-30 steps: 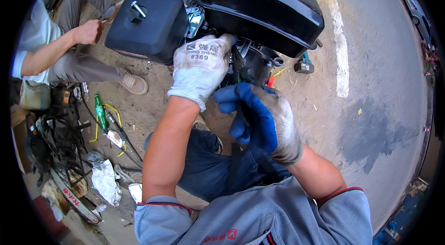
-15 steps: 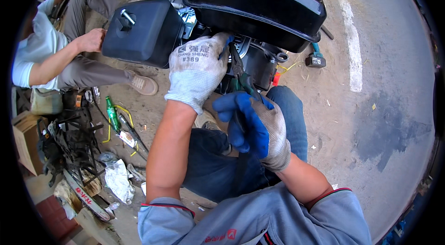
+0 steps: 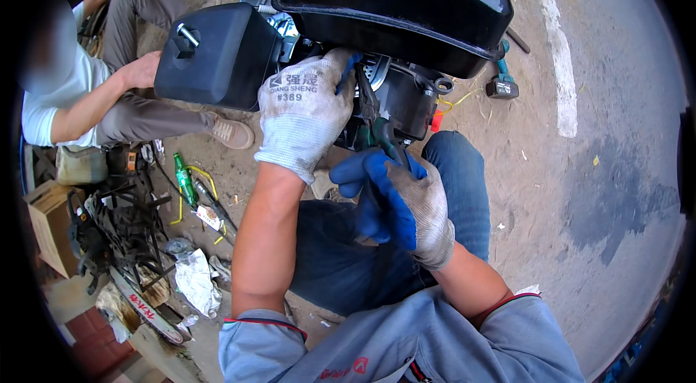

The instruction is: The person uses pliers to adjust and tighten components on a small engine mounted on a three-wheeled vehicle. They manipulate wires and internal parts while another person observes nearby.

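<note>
My right hand point(image 3: 413, 202), in a white knit glove with a blue palm, is closed around the dark green handles of long-nosed pliers point(image 3: 368, 102). Their jaws point up into a small engine point(image 3: 406, 97) under a glossy black fuel tank point(image 3: 391, 2). My left hand point(image 3: 304, 104), gloved the same way, reaches in beside the jaws. Its thumb and forefinger are bent together at the engine; what they grip, if anything, is hidden. Left of that hand sits a black box-shaped cover point(image 3: 217, 57) with a bolt sticking out.
A seated co-worker point(image 3: 94, 86) on the left has a hand at the cover's edge. A green bottle point(image 3: 184, 178), a chainsaw point(image 3: 138, 303) and a cardboard box point(image 3: 52, 227) lie at lower left. A cordless tool point(image 3: 502, 82) rests on the ground to the right.
The view has shifted slightly, with the engine a little higher and farther left in it. Both hands keep nearly the same hold, and the pliers stay at the engine.
</note>
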`<state>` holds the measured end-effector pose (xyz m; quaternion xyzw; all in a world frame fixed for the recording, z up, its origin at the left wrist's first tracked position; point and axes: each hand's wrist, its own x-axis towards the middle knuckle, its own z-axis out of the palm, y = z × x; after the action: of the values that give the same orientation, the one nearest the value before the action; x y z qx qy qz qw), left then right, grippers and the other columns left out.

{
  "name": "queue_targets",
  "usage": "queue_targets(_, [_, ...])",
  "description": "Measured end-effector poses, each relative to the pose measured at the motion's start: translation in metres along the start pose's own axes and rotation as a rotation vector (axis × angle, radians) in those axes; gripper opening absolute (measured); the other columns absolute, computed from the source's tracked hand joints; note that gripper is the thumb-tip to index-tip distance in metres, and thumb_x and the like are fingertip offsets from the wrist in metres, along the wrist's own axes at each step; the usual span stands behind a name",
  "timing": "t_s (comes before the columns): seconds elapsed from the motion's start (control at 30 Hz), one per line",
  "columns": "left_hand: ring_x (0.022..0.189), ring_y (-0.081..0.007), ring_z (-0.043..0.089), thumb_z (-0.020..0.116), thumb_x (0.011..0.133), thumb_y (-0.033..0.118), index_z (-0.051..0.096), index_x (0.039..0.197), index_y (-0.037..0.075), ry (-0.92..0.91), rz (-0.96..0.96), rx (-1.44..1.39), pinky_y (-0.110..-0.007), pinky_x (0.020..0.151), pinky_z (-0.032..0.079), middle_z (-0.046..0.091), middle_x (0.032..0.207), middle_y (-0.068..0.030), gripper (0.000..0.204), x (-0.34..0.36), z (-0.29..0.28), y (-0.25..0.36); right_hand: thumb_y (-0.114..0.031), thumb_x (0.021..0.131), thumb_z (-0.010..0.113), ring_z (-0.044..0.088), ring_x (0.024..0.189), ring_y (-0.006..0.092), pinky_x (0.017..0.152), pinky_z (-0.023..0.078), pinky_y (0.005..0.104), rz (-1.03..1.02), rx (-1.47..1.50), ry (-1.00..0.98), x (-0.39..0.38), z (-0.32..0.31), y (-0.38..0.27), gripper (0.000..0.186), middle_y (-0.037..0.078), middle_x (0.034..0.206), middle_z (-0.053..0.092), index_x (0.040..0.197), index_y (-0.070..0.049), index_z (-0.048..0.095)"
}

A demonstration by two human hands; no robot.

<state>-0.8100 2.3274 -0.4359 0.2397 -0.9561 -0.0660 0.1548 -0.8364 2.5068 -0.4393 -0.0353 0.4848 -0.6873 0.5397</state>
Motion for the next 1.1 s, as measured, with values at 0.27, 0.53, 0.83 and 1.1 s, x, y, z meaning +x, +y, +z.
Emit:
queue_targets(0.27, [0.080,-0.0344,0.071,0.067,0.091,0.028,0.072,0.110,0.015,-0.001,-0.001,-0.001,-0.046,0.071,0.056,0.073,0.089,-0.0134,0.024,0.000,-0.001,0.001,-0.039,0.106,0.053,0.051,0.042,0.0106,0.038,0.037,0.0235,-0.041,0.079,-0.047,0.004,-0.003,0.008,0.048,0.010,0.079,0.066,0.108,0.005,0.070])
queue_targets(0.53, [0.081,-0.0361,0.071,0.068,0.089,0.026,0.075,0.106,0.012,-0.025,-0.055,-0.041,-0.045,0.072,0.056,0.073,0.090,-0.0156,0.023,0.002,-0.001,0.003,-0.043,0.105,0.054,0.047,0.041,0.0090,0.038,0.033,0.0215,-0.104,0.256,-0.114,0.007,-0.004,0.029,0.049,0.010,0.079,0.064,0.106,0.004,0.069])
queue_targets(0.83, [0.079,-0.0385,0.070,0.069,0.088,0.024,0.075,0.101,0.010,-0.021,-0.062,-0.060,-0.044,0.069,0.056,0.072,0.088,-0.0171,0.020,0.002,-0.004,0.003,-0.042,0.106,0.051,0.047,0.041,0.0104,0.038,0.033,0.0217,-0.036,0.416,-0.101,0.009,-0.001,0.037,0.048,0.013,0.079,0.066,0.105,0.003,0.067])
queue_targets(1.1, [0.081,-0.0385,0.070,0.072,0.086,0.019,0.074,0.103,0.007,-0.012,-0.081,-0.068,-0.043,0.071,0.055,0.070,0.086,-0.0192,0.021,0.001,-0.004,0.007,-0.035,0.107,0.046,0.051,0.049,0.0085,0.049,0.043,0.0251,-0.057,1.010,-0.428,0.013,-0.005,0.043,0.036,0.005,0.084,0.053,0.107,-0.003,0.062])
